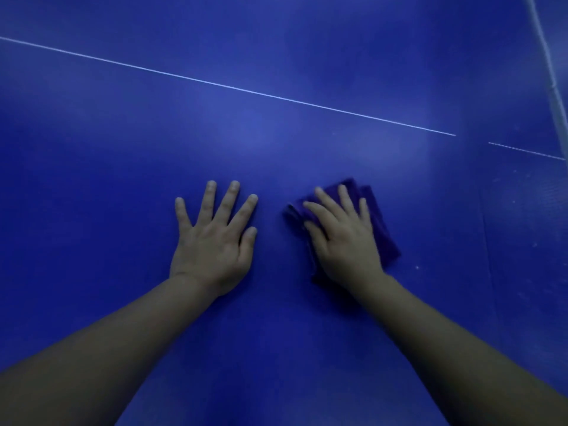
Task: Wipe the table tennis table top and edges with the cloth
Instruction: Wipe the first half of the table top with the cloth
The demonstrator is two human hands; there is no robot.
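Blue table top fills the view, a thin white line crossing far. Left hand lies flat, fingers spread; right hand, fingers spread, presses the purple cloth down.

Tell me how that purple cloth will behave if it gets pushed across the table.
The purple cloth looks soft and folded, so it probably bunches rather than sliding stiffly. Flat under the right hand, it should glide on the smooth table. Likely light; lifted, it would droop.

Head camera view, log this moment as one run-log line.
right hand flat on purple cloth | left hand flat on blue table top | stage: wiping
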